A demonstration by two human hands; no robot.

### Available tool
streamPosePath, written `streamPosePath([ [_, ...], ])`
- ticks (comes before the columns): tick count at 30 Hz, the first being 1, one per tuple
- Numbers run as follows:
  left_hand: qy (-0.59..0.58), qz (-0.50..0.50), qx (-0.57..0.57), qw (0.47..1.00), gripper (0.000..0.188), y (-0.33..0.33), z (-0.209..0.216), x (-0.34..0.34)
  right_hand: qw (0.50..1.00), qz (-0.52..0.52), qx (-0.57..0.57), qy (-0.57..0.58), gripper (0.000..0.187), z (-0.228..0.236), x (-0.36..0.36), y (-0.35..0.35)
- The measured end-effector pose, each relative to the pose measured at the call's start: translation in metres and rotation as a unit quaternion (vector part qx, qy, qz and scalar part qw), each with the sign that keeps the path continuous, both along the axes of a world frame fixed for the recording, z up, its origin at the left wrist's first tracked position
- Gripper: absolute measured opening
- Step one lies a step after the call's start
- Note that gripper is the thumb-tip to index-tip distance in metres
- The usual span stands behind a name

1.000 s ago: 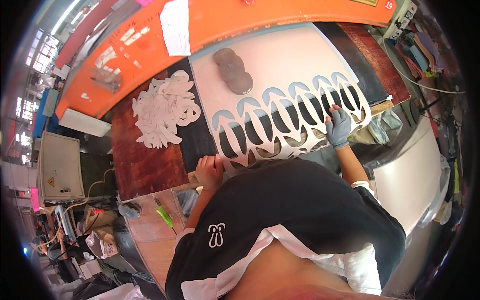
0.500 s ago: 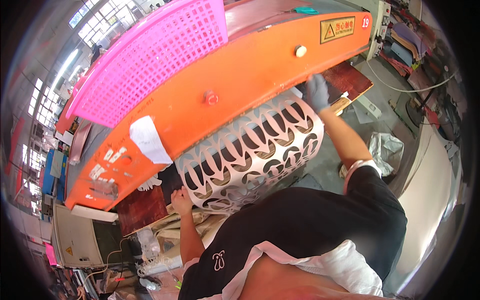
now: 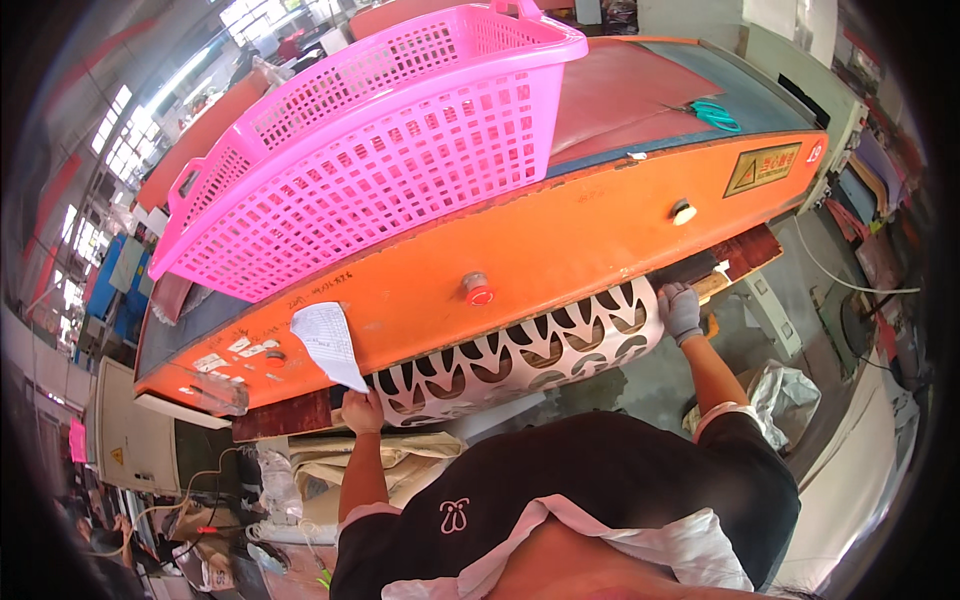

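Note:
A pale pink sheet (image 3: 560, 365) full of curved cut-outs runs out from under the orange press beam (image 3: 430, 320) and sags at its near side. My bare left hand (image 3: 360, 411) is closed at the left edge of this sheet, by the front of a dark red board (image 3: 290, 415). At the sheet's right edge my right hand (image 3: 681, 312), in a grey glove, has its fingers curled down. Whether either hand also grips the board beneath is hidden. A white paper slip (image 3: 328, 343) hangs on the beam just above my left hand.
On top of the press stands a large pink slotted basket (image 3: 370, 170). Teal-handled scissors (image 3: 715, 115) lie there to the right, by a reddish sheet (image 3: 620, 100). A red button (image 3: 478, 290) juts from the beam. Brown wrapping material (image 3: 390, 462) lies below my left forearm.
My right hand has come back toward me from beneath the beam and now rests at the sheet's right edge. Less of the cut-out sheet shows in front of the beam. The view has shifted.

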State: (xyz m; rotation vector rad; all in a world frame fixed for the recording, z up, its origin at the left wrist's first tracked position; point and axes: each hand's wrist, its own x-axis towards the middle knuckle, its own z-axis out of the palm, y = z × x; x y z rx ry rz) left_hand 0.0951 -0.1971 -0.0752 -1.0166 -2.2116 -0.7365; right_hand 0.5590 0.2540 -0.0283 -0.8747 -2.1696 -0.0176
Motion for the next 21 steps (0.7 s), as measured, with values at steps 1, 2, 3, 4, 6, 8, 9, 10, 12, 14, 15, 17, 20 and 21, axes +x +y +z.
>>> streamPosePath([
  [1, -0.005, 0.011, 0.013, 1.000, 0.023, -0.001, -0.001, 0.001, 0.999, 0.009, -0.007, -0.035, 0.016, -0.005, -0.003, 0.000],
  [2, 0.001, 0.007, -0.014, 1.000, 0.023, -0.002, 0.000, -0.001, 1.000, -0.013, -0.005, -0.012, 0.017, -0.008, -0.008, 0.002],
  [3, 0.009, 0.019, -0.019, 1.000, 0.024, -0.002, -0.002, -0.001, 0.999, -0.022, -0.018, -0.024, 0.018, -0.010, -0.011, 0.005],
  [4, 0.004, 0.025, -0.044, 0.999, 0.025, -0.002, -0.002, -0.003, 0.999, -0.043, -0.003, -0.007, 0.019, -0.012, -0.015, 0.008],
  [6, -0.009, 0.030, -0.035, 0.999, 0.026, 0.002, -0.005, -0.008, 0.998, -0.044, -0.015, -0.040, 0.022, -0.013, -0.019, 0.013],
  [8, -0.019, 0.036, -0.044, 0.998, 0.028, 0.009, -0.008, -0.016, 0.995, -0.065, -0.029, -0.063, 0.025, -0.015, -0.020, 0.016],
  [9, -0.035, 0.040, -0.065, 0.996, 0.028, 0.013, -0.008, -0.021, 0.998, -0.048, 0.017, -0.035, 0.027, -0.014, -0.020, 0.018],
  [10, -0.038, 0.030, -0.060, 0.997, 0.030, 0.017, -0.008, -0.026, 0.998, -0.037, 0.044, -0.026, 0.028, -0.014, -0.019, 0.020],
  [12, -0.033, 0.013, -0.067, 0.997, 0.033, 0.025, -0.007, -0.035, 0.995, -0.041, 0.012, -0.092, 0.034, -0.011, -0.019, 0.025],
  [14, -0.079, 0.015, -0.091, 0.993, 0.035, 0.031, -0.006, -0.039, 0.986, -0.061, -0.063, -0.139, 0.040, -0.006, -0.020, 0.032],
  [15, -0.044, 0.000, -0.037, 0.998, 0.035, 0.033, -0.005, -0.038, 0.988, -0.061, -0.062, -0.124, 0.041, -0.003, -0.021, 0.035],
  [17, -0.052, 0.002, -0.010, 0.999, 0.033, 0.034, -0.002, -0.031, 0.981, -0.069, -0.101, -0.152, 0.043, 0.002, -0.020, 0.037],
  [20, -0.043, 0.031, -0.040, 0.998, 0.031, 0.029, 0.003, -0.011, 0.982, -0.086, -0.130, -0.102, 0.046, 0.004, -0.012, 0.034],
  [21, -0.043, 0.038, -0.043, 0.997, 0.030, 0.030, 0.008, -0.007, 0.966, -0.111, -0.190, -0.138, 0.047, 0.006, -0.010, 0.034],
])
